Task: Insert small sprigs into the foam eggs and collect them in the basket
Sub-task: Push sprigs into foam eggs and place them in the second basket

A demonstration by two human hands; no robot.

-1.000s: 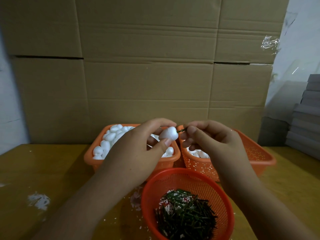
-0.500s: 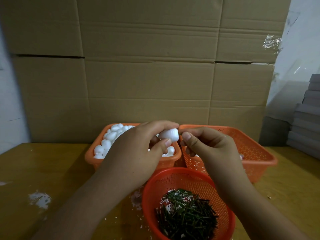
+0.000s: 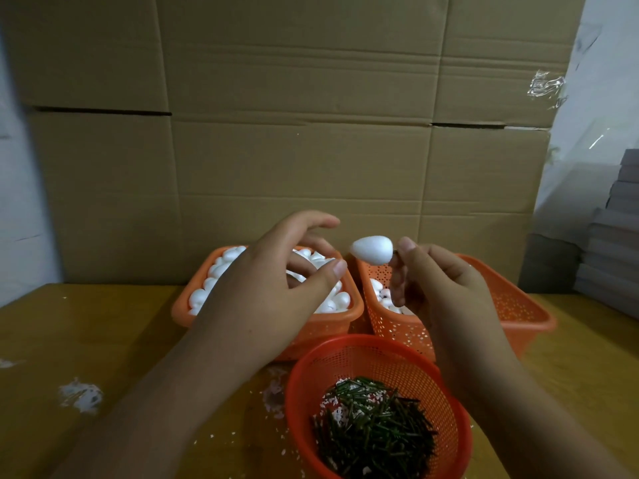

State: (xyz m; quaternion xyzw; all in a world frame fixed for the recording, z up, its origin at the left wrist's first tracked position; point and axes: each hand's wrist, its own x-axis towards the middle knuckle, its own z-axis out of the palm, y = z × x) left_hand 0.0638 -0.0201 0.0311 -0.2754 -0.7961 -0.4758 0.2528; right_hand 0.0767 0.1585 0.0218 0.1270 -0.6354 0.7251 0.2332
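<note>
We note a smooth white foam egg (image 3: 371, 249), pointed end leftward, pinched at its blunt end by the right hand (image 3: 439, 288) above the right basket (image 3: 511, 305), while the left hand (image 3: 276, 288), fingers spread and holding nothing, hovers over the egg-filled left basket (image 3: 311, 331).

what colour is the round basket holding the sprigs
Red-orange mesh plastic round basket, seen in the head view; the sprigs inside are dark green.

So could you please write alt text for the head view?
The right hand pinches a foam egg by its stem above the right basket; the left hand, open, hovers over the egg-filled basket. A round basket of green sprigs sits nearest.
</note>
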